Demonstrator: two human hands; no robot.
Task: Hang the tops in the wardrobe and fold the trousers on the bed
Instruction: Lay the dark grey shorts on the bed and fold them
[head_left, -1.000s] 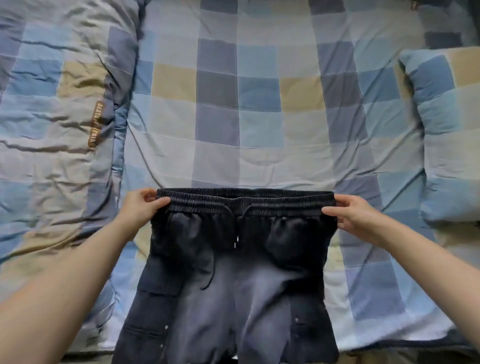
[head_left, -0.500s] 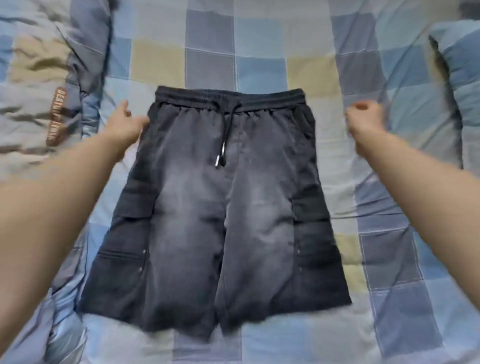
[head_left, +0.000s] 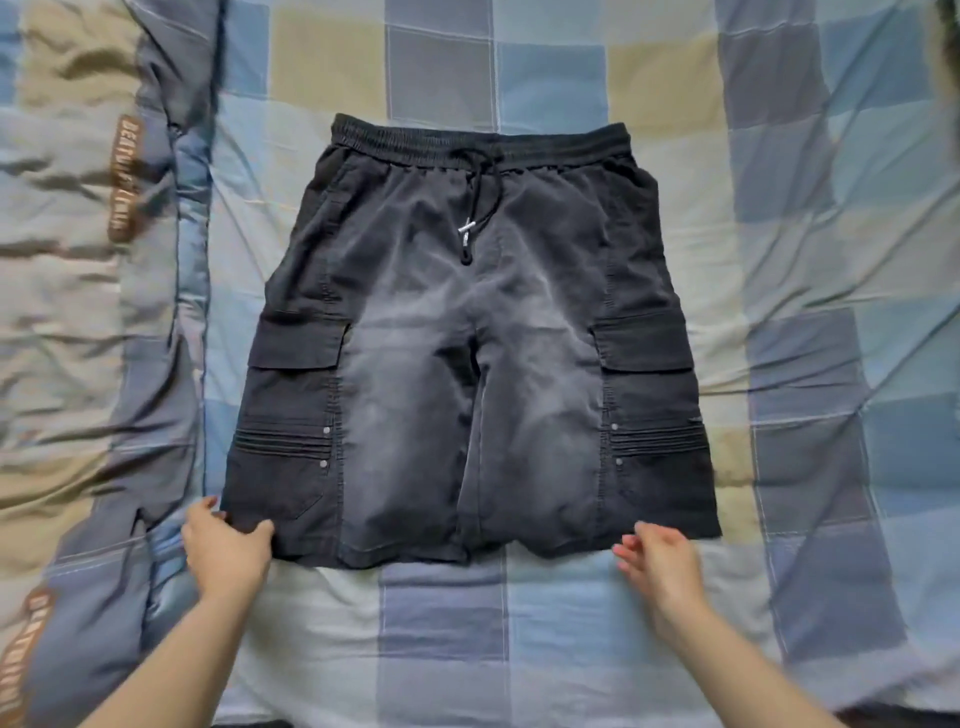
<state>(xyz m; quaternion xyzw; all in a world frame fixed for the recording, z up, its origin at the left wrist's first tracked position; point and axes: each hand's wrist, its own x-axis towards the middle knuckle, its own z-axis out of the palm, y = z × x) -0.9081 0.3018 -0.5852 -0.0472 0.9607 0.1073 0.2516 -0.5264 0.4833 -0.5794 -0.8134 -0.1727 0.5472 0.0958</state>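
Dark grey cargo shorts (head_left: 467, 332) lie spread flat on the checked bed sheet (head_left: 447, 613), waistband away from me, drawstring hanging at the front. My left hand (head_left: 223, 545) pinches the hem corner of the left leg, thumb on top of the cloth. My right hand (head_left: 657, 566) hovers just below the right leg's hem with fingers apart, blurred, holding nothing. No tops and no wardrobe are in view.
A rumpled checked duvet (head_left: 78, 312) with a brown lettered label lies bunched along the left side of the bed. The bed's near edge runs along the bottom of the frame. A pillow's edge shows at the far right.
Both hands let go of the waistband after laying the shorts flat, then came down to the leg hems. The left hand has taken hold of the left hem corner.
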